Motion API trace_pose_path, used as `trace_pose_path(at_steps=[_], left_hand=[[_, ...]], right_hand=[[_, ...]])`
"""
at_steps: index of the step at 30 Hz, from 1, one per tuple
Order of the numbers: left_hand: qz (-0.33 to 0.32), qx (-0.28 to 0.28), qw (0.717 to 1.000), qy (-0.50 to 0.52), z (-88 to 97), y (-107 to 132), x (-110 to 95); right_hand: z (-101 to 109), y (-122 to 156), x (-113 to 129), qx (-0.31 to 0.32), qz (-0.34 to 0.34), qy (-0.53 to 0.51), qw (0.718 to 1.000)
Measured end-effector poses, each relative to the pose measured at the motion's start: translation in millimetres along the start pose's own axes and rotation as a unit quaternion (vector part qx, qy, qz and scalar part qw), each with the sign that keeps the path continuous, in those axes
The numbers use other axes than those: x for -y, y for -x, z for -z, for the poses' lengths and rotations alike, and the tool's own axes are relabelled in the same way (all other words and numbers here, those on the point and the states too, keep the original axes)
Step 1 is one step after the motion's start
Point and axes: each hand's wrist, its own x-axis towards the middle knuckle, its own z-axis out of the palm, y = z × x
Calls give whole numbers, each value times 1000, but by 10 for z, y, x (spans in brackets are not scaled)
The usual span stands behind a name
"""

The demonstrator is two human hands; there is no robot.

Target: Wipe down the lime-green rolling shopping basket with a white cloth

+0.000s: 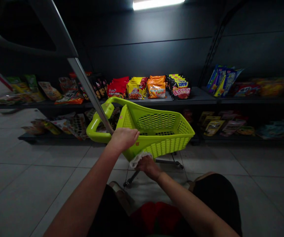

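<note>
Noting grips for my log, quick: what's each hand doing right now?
Left hand: closed over the rim of the lime-green shopping cart.
Right hand: closed, holding crumpled white material against the cart.

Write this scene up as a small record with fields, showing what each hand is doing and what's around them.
Left hand: resting on the rim of a lime-green wheeled shopping basket
Right hand: holding a white cloth against the basket
Nearby: food packets on a dark store shelf
Floor: pale tiles
</note>
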Motion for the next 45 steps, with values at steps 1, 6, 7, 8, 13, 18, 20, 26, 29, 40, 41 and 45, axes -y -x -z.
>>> trace_pose_path(at_steps=[1, 6, 7, 8, 13, 18, 20, 26, 29, 40, 41, 45], left_hand=[[-1, -10, 1000, 2, -15, 5, -8], [-27, -56, 998, 2, -50, 63, -47], [-32, -57, 998, 0, -49, 75, -47], [-34, -56, 998, -3, -47, 85, -44], [-25, -56, 998, -15, -59, 95, -40], [-24, -70, 997, 1, -88, 44, -124], [-31, -77, 997, 4, -96, 16, -168], [-20, -98, 995, 6, -131, -3, -185], [-14, -99, 995, -2, -144, 17, -125], [-6, -92, 996, -6, -225, -3, -54], [-5, -92, 996, -7, -231, -9, -57], [-1, -95, 995, -15, -243, -27, -66]], right_hand=[[56, -95, 20, -25, -5, -7, 1000], [265, -513, 16, -65, 4, 25, 998], [311, -494, -33, -56, 14, 35, 998], [366, -432, -98, -51, 19, 44, 998], [794, 142, -489, -119, -109, 73, 984], [852, 79, -365, -276, -295, 22, 914], [650, -164, -106, -271, -304, -28, 913], [-127, -442, 434, -83, -193, -19, 978], [-411, -146, 370, 26, -153, -11, 988], [-422, 983, -128, -161, -432, -112, 880], [-380, 991, -154, -167, -435, -115, 877], [-408, 763, -92, -176, -449, -162, 861]])
